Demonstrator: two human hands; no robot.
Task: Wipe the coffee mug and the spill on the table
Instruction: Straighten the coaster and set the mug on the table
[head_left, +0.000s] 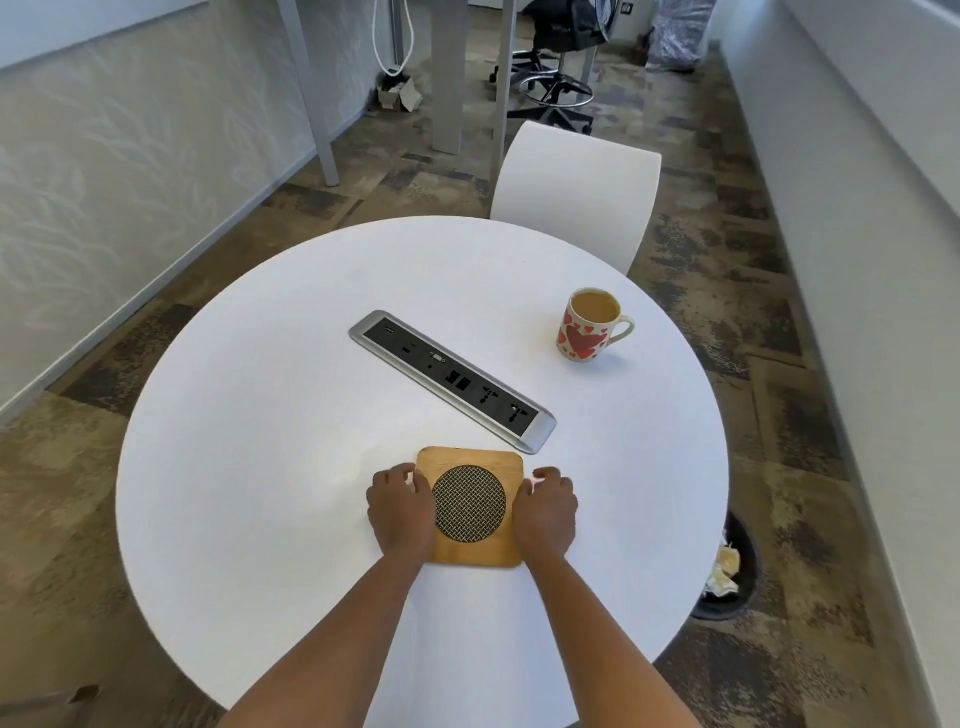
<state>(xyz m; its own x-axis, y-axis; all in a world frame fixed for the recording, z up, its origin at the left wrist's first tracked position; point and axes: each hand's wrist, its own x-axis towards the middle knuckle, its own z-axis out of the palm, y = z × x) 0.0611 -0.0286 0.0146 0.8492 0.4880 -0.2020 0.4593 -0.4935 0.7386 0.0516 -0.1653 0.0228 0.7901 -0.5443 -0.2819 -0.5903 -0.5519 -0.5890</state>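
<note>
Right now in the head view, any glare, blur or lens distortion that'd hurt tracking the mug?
Head view: light is soft and even, with only a faint shadow at the base of the mug and a mild sheen on the table left of the wooden trivet; strong wide-angle bowing at the walls; centre is sharp, the mug's hearts are clear.

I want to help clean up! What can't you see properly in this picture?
Head view:
- Left hand and right hand: fingertips hidden under the knuckles, so their hold on the board is unclear.
- Bin: half hidden by the table.
- Mug: far side hidden.
- Spill: none can be made out.
</note>
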